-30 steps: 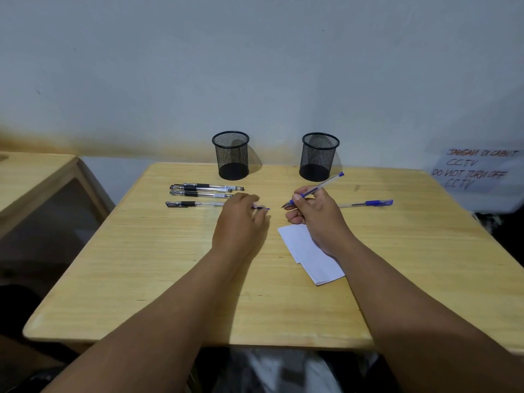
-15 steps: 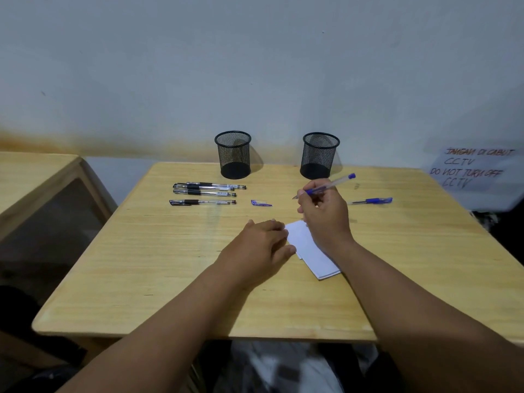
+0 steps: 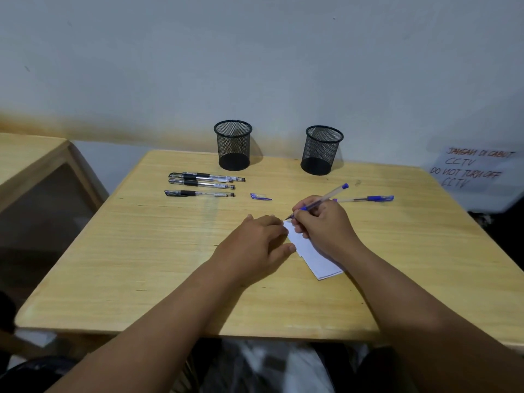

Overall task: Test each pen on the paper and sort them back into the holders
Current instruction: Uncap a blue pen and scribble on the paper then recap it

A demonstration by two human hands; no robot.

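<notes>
Two hands are meeting at frame centre over the folded paper [image 3: 314,255] on the worktop [image 3: 141,251]. Left hand [image 3: 255,245] is lying flat, fingers relaxed and pressing the paper's near-left edge, probably pinning it against sliding. Right hand [image 3: 326,225] is gripping the uncapped blue pen [image 3: 320,202] in a writing hold; long axis is running lower left to upper right, tip down at the paper's far corner. Beyond, its cap [image 3: 261,197] is lying loose; three black pens [image 3: 202,184] are lying left-right in the left group, one capped blue pen [image 3: 365,198] at right. Farthest, both mesh holders [image 3: 233,144] [image 3: 321,150] are standing empty.
</notes>
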